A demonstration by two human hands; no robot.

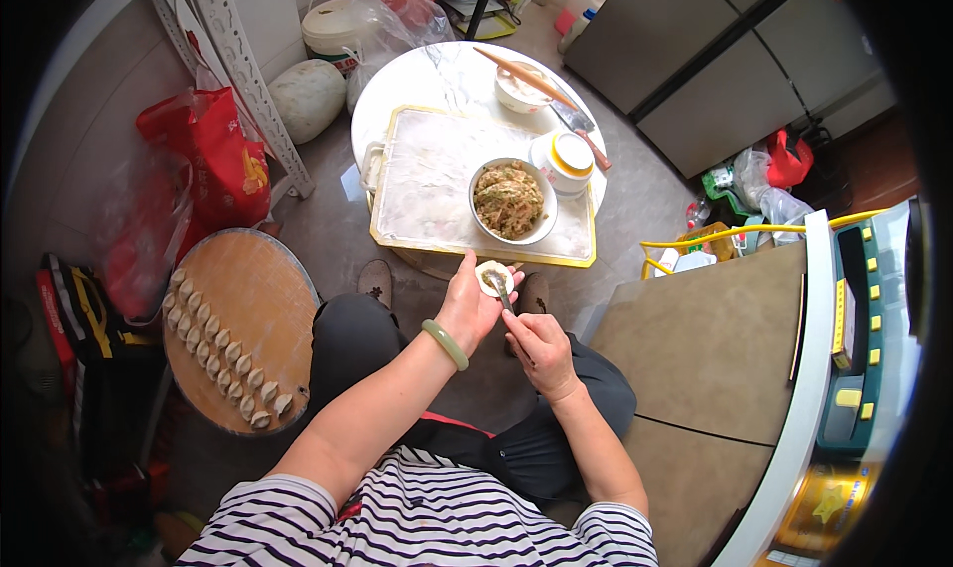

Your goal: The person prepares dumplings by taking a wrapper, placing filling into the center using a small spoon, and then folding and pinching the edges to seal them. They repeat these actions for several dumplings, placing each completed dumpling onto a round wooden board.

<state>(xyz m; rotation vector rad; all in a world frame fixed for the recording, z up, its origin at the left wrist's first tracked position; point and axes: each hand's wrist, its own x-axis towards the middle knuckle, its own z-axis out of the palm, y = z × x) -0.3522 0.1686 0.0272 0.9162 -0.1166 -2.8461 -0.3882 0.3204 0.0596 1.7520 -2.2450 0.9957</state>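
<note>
On the palm of my left hand (469,308) lies a round dumpling wrapper (485,287) with a dab of minced filling (492,275) at its middle. My right hand (542,349) grips the handle of a metal spoon (504,297), whose tip touches that filling. Just beyond my hands stands a white bowl (549,221) heaped with greenish-brown minced filling (509,198). It rests on a floured, yellow-edged board (424,187). To my left, rows of folded dumplings (223,338) sit on a round wooden board (257,284).
The white round table (402,72) carries a bowl of white contents (519,99) with a wooden rolling pin (525,77) across it, a knife (594,148) and a white tub (562,166). Red bags (212,157) are at the left. A brown-topped cabinet (707,343) stands close on the right.
</note>
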